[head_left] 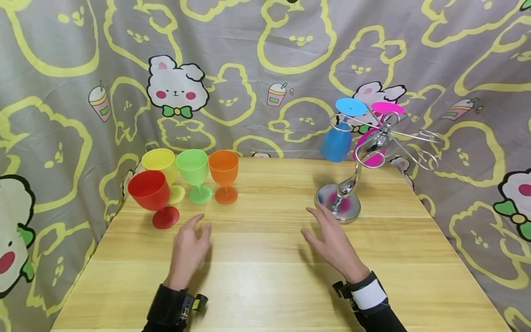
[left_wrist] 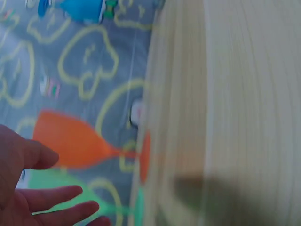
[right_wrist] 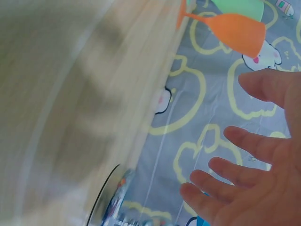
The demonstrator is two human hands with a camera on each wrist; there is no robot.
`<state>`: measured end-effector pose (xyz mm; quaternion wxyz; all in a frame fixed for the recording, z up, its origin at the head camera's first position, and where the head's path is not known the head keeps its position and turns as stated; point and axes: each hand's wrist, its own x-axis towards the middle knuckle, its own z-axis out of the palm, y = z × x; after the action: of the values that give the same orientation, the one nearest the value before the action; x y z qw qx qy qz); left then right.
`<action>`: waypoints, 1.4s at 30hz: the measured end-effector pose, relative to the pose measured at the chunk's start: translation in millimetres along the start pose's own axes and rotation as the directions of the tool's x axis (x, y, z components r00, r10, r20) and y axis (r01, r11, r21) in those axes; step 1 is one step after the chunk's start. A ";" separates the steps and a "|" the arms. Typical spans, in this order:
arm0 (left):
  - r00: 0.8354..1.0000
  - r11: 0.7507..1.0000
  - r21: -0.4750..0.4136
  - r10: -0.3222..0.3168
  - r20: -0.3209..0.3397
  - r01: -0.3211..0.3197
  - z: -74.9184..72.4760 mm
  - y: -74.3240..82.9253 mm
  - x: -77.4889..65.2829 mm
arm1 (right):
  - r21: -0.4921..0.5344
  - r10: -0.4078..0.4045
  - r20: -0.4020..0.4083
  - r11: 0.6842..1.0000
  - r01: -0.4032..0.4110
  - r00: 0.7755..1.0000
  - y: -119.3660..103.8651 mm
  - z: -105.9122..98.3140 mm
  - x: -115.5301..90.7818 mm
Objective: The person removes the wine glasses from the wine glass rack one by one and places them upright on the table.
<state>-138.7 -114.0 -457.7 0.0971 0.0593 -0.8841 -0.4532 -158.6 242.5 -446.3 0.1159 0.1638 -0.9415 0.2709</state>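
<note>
In the head view my left hand hovers over the table, fingers relaxed and holding nothing, nearest the red goblet. Behind that stand a yellow goblet, a green goblet and an orange goblet, all upright. My right hand is held with spread fingers just in front of the round base of a chrome glass rack. Hanging upside down from the rack's loops are a blue goblet and a pink goblet. Spread, bare fingers show in the right wrist view.
The wooden table reaches back to a grey curtain with yellow and white cartoon prints, which also hangs along both sides. Several wire loops of the rack stick out to the right.
</note>
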 end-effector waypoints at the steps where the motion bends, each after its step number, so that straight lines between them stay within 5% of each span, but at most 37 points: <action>1: 0.999 1.000 -0.009 0.029 0.013 -0.029 5.6 4.5 -2.3 | 0.001 0.001 0.001 1.000 -0.001 1.000 -2.0 0.6 1.1; 8: 0.979 0.985 0.012 0.170 0.109 -0.172 40.1 24.8 -17.9 | 0.000 0.005 0.017 1.000 -0.005 1.000 -9.8 0.0 5.1; 16: 0.930 0.934 0.153 0.284 0.235 -0.324 57.9 30.2 -31.5 | 0.025 -0.059 0.101 0.998 0.057 0.993 -22.8 -27.3 5.9; 24: 0.907 0.896 0.222 0.323 0.268 -0.385 61.0 35.1 -35.3 | 0.002 -0.210 0.130 0.977 0.211 0.969 -42.9 -94.2 17.6; 29: 0.905 0.897 0.219 0.321 0.278 -0.385 61.5 36.2 -37.0 | -0.062 -0.382 0.058 0.921 0.385 0.922 -59.1 -148.9 32.3; 33: 0.908 0.899 0.222 0.314 0.279 -0.379 60.9 36.7 -38.0 | -0.172 -0.447 -0.035 0.884 0.435 0.894 -69.0 -194.0 51.6; 38: 0.907 0.897 0.217 0.324 0.270 -0.385 59.4 37.9 -37.7 | -0.306 -0.358 -0.055 0.895 0.325 0.932 -66.4 -240.1 86.4; 42: 0.905 0.897 0.210 0.330 0.270 -0.390 57.8 38.4 -37.6 | -0.380 -0.221 0.056 0.897 0.225 0.974 -56.3 -260.7 122.7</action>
<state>-115.7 -38.7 -463.9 0.0691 -0.1463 -0.9364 -0.3114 -216.7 310.3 -166.6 0.1706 0.2461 -0.9519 0.0653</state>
